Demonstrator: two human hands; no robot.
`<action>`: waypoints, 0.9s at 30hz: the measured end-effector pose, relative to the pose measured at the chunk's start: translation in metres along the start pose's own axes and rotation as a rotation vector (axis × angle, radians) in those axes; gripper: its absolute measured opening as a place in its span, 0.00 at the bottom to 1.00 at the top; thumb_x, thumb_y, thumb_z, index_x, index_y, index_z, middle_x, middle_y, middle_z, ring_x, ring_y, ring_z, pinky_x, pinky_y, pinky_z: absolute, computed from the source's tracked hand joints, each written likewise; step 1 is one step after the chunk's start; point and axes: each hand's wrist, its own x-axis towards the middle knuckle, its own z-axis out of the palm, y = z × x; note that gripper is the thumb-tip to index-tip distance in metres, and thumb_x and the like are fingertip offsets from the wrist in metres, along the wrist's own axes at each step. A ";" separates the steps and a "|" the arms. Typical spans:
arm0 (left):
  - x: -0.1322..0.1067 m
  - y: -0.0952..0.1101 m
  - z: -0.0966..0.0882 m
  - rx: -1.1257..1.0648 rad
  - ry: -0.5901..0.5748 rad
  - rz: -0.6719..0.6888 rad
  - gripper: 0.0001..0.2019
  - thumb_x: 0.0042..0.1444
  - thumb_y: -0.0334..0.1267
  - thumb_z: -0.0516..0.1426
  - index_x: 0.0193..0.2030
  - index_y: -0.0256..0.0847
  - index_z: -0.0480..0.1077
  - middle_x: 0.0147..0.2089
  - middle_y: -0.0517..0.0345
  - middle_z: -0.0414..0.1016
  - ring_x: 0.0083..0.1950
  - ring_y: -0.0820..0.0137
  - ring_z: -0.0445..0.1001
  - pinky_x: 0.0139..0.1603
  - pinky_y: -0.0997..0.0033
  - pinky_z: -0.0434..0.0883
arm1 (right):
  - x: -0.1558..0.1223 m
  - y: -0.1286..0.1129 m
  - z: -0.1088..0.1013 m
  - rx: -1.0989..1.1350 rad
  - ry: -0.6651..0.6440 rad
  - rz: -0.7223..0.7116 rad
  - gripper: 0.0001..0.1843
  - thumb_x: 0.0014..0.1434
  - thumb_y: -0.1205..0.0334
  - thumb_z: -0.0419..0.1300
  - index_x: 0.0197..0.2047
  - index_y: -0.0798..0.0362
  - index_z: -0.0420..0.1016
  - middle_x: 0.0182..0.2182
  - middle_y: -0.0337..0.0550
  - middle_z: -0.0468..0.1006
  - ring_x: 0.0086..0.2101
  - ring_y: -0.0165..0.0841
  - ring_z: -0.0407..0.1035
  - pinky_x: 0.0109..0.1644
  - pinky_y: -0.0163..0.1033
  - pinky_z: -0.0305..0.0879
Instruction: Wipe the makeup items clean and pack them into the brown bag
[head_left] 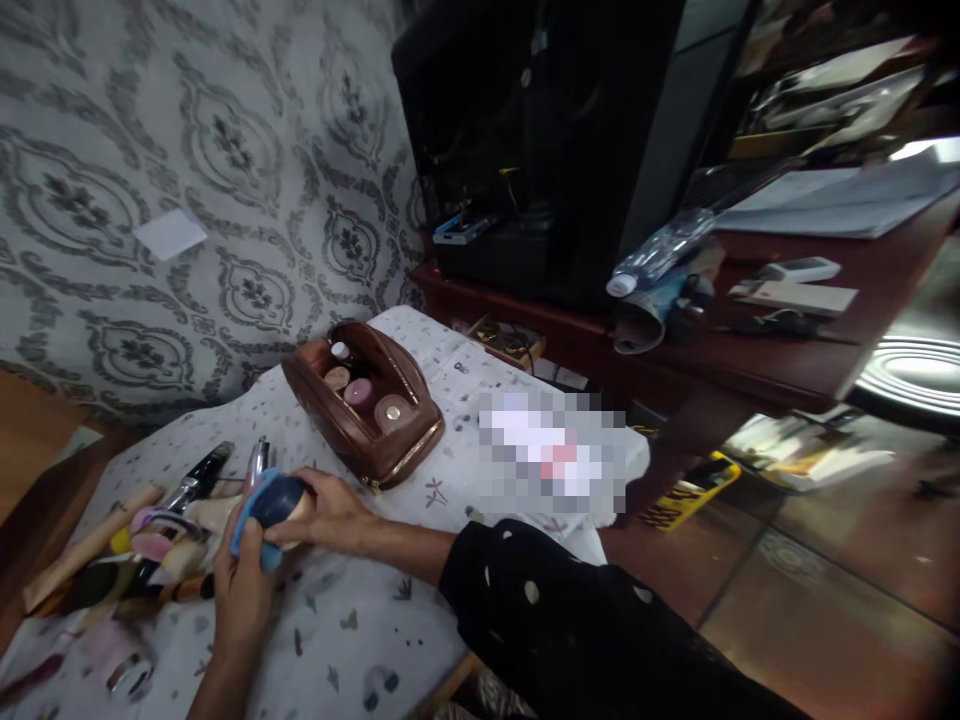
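My right hand (330, 512) is wrapped round a dark blue rounded container (276, 500), held just above a white patterned cloth (352, 620). My left hand (241, 588) presses a light blue cloth (247, 505) against the container's left side, fingers closed on it. An open brown leather pouch (390, 445) sits beyond my hands, with several small bottles and jars (360, 392) standing inside. To the left of my hands lies a heap of cosmetics and tubes (150, 545).
A dark wooden shelf (750, 350) runs at the right, bearing a plastic bottle (660, 250), a remote (799, 270) and papers (847, 200). A black television (540, 140) stands against the patterned wall (187, 200). A blurred patch (551, 450) lies on the cloth. Brown floor tiles (810, 580) are at the right.
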 end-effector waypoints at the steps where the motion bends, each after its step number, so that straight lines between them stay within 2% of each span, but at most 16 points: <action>1: 0.000 -0.001 0.001 -0.036 -0.005 -0.039 0.30 0.57 0.60 0.55 0.60 0.43 0.70 0.56 0.51 0.76 0.60 0.58 0.72 0.65 0.59 0.67 | 0.001 0.000 0.001 0.118 0.009 0.024 0.31 0.37 0.49 0.75 0.45 0.49 0.75 0.38 0.37 0.77 0.41 0.35 0.73 0.45 0.38 0.69; 4: 0.001 -0.001 0.004 -0.016 -0.073 -0.042 0.35 0.52 0.58 0.61 0.64 0.45 0.65 0.57 0.51 0.75 0.60 0.58 0.73 0.64 0.58 0.68 | 0.002 -0.001 0.005 0.451 0.022 0.110 0.34 0.32 0.47 0.76 0.42 0.48 0.71 0.33 0.34 0.76 0.35 0.34 0.73 0.42 0.38 0.70; 8: 0.005 0.004 0.004 0.115 -0.148 0.059 0.41 0.49 0.53 0.65 0.69 0.44 0.59 0.59 0.48 0.74 0.58 0.56 0.74 0.64 0.55 0.68 | 0.002 -0.007 0.005 0.603 0.041 0.144 0.38 0.24 0.48 0.78 0.39 0.49 0.70 0.33 0.33 0.76 0.35 0.32 0.73 0.47 0.38 0.69; 13: 0.010 0.007 -0.007 0.213 -0.188 0.163 0.39 0.50 0.51 0.65 0.68 0.42 0.61 0.64 0.46 0.69 0.65 0.55 0.69 0.66 0.58 0.66 | 0.001 -0.012 0.001 0.442 0.046 0.095 0.35 0.28 0.49 0.78 0.39 0.51 0.72 0.33 0.33 0.76 0.37 0.33 0.72 0.48 0.39 0.68; 18: 0.016 0.017 -0.019 0.347 -0.204 0.286 0.34 0.52 0.51 0.63 0.64 0.43 0.66 0.64 0.46 0.70 0.64 0.54 0.70 0.67 0.52 0.65 | 0.005 -0.011 0.001 0.299 0.122 0.041 0.29 0.34 0.51 0.75 0.39 0.53 0.74 0.33 0.36 0.75 0.36 0.33 0.71 0.42 0.38 0.69; 23: 0.017 0.027 -0.019 0.465 -0.102 0.460 0.28 0.52 0.52 0.63 0.59 0.42 0.71 0.58 0.47 0.75 0.59 0.54 0.74 0.63 0.52 0.69 | 0.004 -0.020 -0.001 0.321 0.122 0.004 0.26 0.35 0.53 0.74 0.38 0.53 0.74 0.31 0.36 0.75 0.34 0.32 0.71 0.40 0.37 0.70; 27: 0.011 0.037 -0.014 0.398 0.009 0.512 0.26 0.49 0.50 0.65 0.53 0.41 0.73 0.52 0.49 0.78 0.53 0.56 0.76 0.59 0.57 0.71 | -0.004 -0.038 -0.006 0.282 0.127 -0.059 0.25 0.38 0.53 0.72 0.39 0.53 0.73 0.31 0.35 0.75 0.34 0.32 0.71 0.41 0.37 0.69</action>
